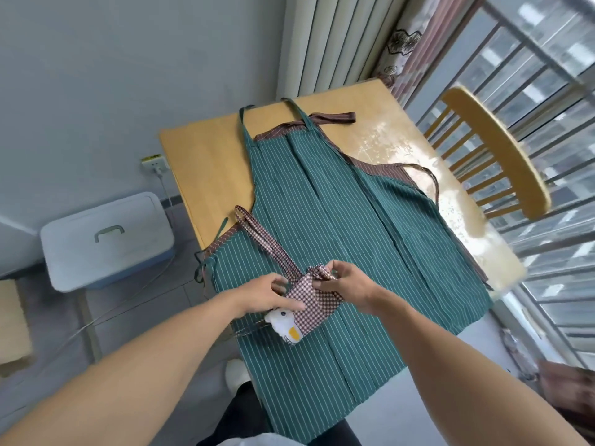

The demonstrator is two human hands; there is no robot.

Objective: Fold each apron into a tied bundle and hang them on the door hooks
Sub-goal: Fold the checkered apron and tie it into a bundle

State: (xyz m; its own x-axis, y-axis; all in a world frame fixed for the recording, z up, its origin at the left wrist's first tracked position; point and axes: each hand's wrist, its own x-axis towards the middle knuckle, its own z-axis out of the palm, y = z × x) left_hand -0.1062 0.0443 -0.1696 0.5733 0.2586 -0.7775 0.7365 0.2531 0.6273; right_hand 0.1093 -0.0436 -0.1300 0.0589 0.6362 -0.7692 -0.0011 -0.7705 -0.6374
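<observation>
Left hand [270, 296] grips the checked apron bundle [310, 305] at its 9 o'clock side; right hand [349, 286] pinches the gathered fabric at 1 o'clock, apparently a strap end. The bundle lies between both hands, on the green striped apron [322, 204] spread over the table [206, 169].

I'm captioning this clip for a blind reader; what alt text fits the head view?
Two hands, left hand and right hand, hold a small folded checked apron bundle above a green striped apron spread flat on a wooden table. A brown striped apron lies beneath, and a wooden chair stands beside the table.
</observation>
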